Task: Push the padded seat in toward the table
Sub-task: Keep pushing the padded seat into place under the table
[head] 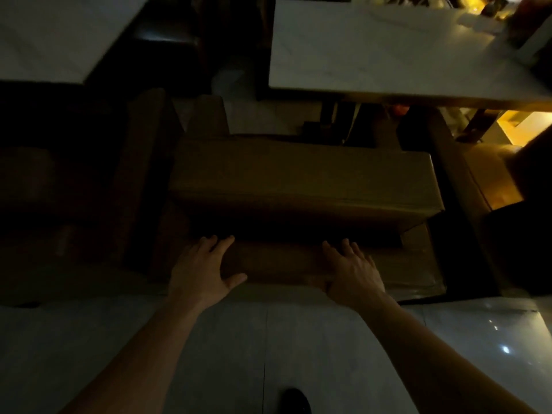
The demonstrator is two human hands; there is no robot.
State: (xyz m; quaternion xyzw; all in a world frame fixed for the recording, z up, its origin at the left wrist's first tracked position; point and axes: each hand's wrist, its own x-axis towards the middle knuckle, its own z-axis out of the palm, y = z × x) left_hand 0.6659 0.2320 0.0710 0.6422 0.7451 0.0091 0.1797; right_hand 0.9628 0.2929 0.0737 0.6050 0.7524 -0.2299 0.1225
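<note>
The seat (301, 174), a padded brown bench-like piece, is seen from above in dim light, standing on the tiled floor (268, 348) in front of the white table (388, 55). Its back rail lies nearest the camera, and both hands are laid on that rail. The left hand (203, 267) is pressed flat on it, fingers spread and straight, thumb stretched out to the side. The right hand (352, 270) is placed the same way, flat and open, a little apart from the left. Nothing is gripped by either hand; the contact is a push, not a grasp.

The far edge of the seat is seen near the table's near edge, but a strip of floor and dark table legs are visible between them, so the seat does not appear to be tucked under yet. It is judged that the push is set up or under way and that most of the travel toward the table is left. How close the seat can go cannot be told, since the space under the table is too dark.
</note>
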